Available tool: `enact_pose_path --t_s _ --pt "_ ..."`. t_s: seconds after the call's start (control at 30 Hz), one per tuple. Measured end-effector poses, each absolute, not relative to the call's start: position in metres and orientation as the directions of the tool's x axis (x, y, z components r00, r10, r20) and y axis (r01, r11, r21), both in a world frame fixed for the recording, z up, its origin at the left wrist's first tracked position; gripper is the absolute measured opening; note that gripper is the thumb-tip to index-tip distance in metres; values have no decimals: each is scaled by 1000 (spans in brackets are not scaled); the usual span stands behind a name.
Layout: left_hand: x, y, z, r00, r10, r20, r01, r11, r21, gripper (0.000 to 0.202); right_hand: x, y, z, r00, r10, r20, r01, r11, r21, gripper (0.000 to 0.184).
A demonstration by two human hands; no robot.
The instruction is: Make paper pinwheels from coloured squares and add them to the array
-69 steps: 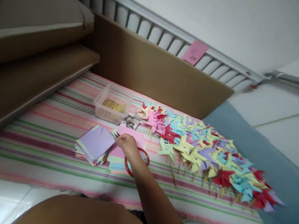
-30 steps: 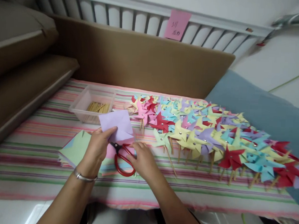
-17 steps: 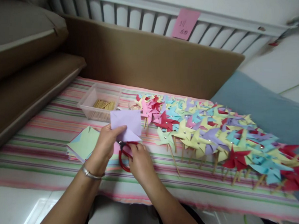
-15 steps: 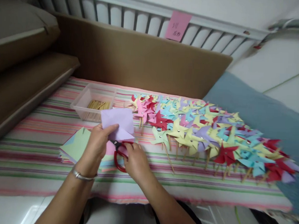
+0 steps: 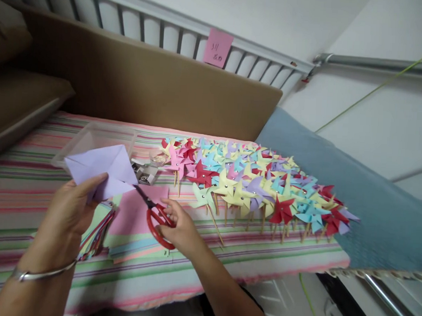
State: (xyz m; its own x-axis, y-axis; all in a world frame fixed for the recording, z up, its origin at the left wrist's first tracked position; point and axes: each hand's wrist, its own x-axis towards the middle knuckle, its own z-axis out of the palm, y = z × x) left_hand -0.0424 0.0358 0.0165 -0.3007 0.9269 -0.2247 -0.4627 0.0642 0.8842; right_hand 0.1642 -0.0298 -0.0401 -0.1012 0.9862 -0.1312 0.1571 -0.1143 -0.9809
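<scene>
The left hand (image 5: 67, 204) had its grip pinched on a purple sheet (image 5: 108, 164), raised above the striped cloth (image 5: 177, 264); the right hand's (image 5: 181, 225) was closed through the handles of red scissors (image 5: 151, 204), tips at the sheet's right corner. Slits showed at its left and right corners, but it was unfolded. Below lay a pink-topped paper stack (image 5: 137, 208), seemingly uncut. Many assembled pinwheels (image 5: 242, 197) lay to the right. Beyond, a pink note (image 5: 218, 47) bore handwriting, perhaps "311"; its second line was illegible.
</scene>
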Motion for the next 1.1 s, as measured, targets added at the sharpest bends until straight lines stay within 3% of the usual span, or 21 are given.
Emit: enact_pose_path --t_s 0.1,0.17,0.27,0.43,0.6,0.83,1.1 --pt "-39 35 19 -318 913 -257 -543 46 838 26 169 -29 -33 -116 977 -178 -156 -195 -968 58" --pt "-38 36 18 -263 938 -224 -548 46 835 29 171 -33 -28 -210 966 -152 -199 -195 -960 46" --pt "-41 37 15 -183 965 -190 -489 78 869 31 172 -40 -23 -297 940 -168 -107 -208 -972 34" --pt "-51 36 13 -144 970 -196 -398 125 909 33 173 -48 -14 -376 896 -236 190 -175 -966 44" --pt "-56 33 19 -158 952 -262 -392 183 902 33 173 -51 -8 -341 886 -314 344 -193 -919 38" --pt "-61 31 22 -125 964 -233 -426 160 890 31 167 -50 -8 -333 870 -363 446 -194 -874 34" --pt "-60 28 22 -53 973 -224 -298 199 934 22 161 -51 -3 -350 882 -316 417 -155 -895 33"
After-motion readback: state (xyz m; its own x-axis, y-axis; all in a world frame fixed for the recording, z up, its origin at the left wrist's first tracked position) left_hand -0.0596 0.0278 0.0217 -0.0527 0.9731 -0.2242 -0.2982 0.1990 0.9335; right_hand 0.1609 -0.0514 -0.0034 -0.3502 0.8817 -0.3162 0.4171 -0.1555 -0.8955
